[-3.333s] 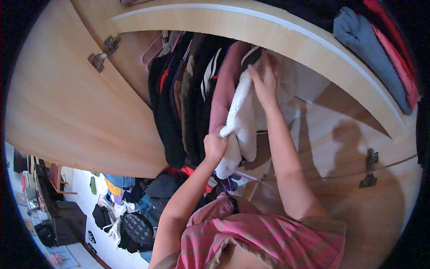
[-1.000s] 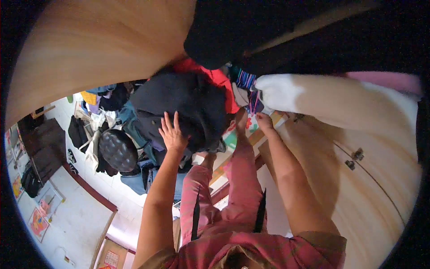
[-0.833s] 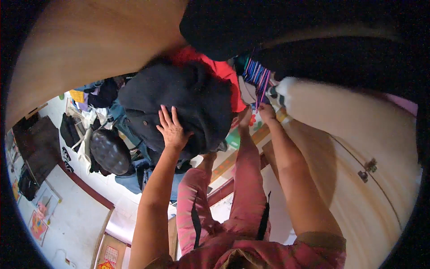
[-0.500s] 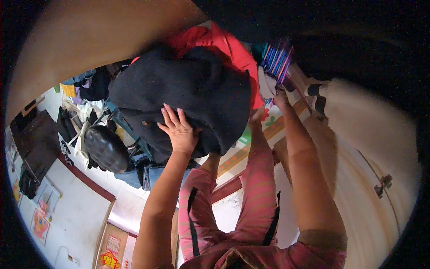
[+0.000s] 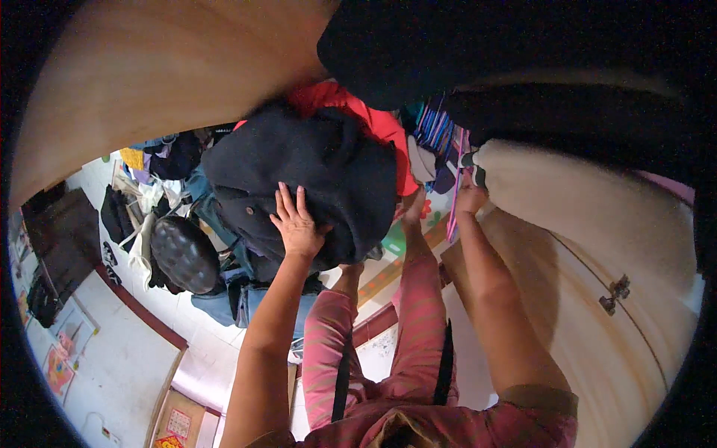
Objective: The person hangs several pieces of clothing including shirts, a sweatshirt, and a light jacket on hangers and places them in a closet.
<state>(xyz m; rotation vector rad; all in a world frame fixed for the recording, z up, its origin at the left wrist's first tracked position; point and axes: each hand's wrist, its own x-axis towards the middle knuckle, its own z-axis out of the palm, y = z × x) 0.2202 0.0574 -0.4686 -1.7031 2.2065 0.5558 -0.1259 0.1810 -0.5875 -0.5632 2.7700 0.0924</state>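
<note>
A bulky black coat [image 5: 336, 172] with a button lies heaped in front of me, with a red garment [image 5: 385, 123] showing along its far and right edges. My left hand [image 5: 300, 231] rests on the coat with its fingers stretched out. To the right, my right hand [image 5: 470, 196] is closed on a slim pink clothes hanger [image 5: 452, 216], seen nearly edge-on. Just beyond that hand is a bunch of blue and purple hangers [image 5: 435, 128], partly covered by dark cloth. A grey-white cloth item [image 5: 422, 159] sits between the hangers and the red garment.
Wooden cabinet doors [image 5: 575, 231] with a metal latch rise on the right. Another wooden panel [image 5: 172, 75] spans the upper left, and dark clothing [image 5: 403, 52] hangs overhead. A black tufted stool [image 5: 185, 254] stands at left among scattered clothes and jeans [image 5: 216, 305].
My right hand has drawn a pink hanger away from the bunch, toward me and the cabinet doors. My left hand stays on the coat. The whole view has shifted slightly.
</note>
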